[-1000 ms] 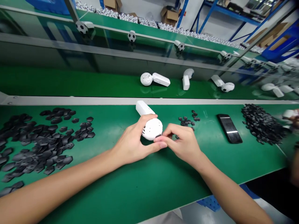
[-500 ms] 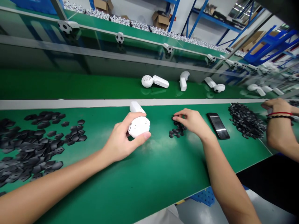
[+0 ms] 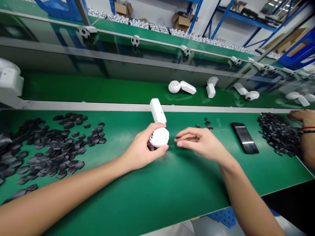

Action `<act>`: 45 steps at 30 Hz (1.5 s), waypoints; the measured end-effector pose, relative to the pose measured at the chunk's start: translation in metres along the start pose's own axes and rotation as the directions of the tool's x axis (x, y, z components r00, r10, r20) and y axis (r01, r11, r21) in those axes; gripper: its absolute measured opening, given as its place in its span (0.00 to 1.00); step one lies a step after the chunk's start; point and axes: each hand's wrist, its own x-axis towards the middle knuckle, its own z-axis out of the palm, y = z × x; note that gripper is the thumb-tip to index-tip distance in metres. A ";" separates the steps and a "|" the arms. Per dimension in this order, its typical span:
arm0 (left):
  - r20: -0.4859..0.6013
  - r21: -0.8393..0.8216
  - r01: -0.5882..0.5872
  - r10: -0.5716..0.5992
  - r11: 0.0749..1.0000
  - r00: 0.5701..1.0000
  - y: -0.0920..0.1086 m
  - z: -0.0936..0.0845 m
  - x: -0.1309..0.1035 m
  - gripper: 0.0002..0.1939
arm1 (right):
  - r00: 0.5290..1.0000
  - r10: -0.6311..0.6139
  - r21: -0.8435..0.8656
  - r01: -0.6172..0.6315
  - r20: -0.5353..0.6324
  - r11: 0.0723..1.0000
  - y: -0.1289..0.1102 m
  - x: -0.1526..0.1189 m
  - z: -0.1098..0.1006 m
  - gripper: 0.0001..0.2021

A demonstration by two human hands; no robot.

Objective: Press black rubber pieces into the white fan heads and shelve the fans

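One white device was gripped at its rim by the left hand, presumably to expose its face; beside that grip, the right hand, fingers parted, showed nothing held.

white device, green tabletop, black pieces, black-and-white football-patterned ball

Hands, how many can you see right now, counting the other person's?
3: the left hand gripping the white device, the right hand to its right, apart from it, and a co-worker's hand near the right edge. Another may be hidden.
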 end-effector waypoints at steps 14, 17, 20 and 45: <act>0.129 0.104 -0.218 0.205 0.970 0.970 0.000 0.001 0.001 0.30 | 1.000 0.025 0.141 -0.026 0.011 0.990 -0.006 -0.001 0.038 0.10; 0.088 0.096 -0.189 0.181 0.977 0.980 0.001 0.003 0.002 0.31 | 0.997 -0.010 0.102 0.018 -0.072 0.995 -0.011 -0.003 0.044 0.11; 0.036 0.092 -0.158 0.155 0.983 0.987 0.004 0.005 0.001 0.25 | 0.990 -0.040 0.081 0.051 -0.136 0.995 -0.014 -0.005 0.049 0.09; 0.055 -0.011 0.039 -0.038 0.999 0.998 0.002 -0.005 0.004 0.31 | 0.881 0.048 -0.497 -0.309 -0.470 0.811 0.037 0.020 -0.068 0.12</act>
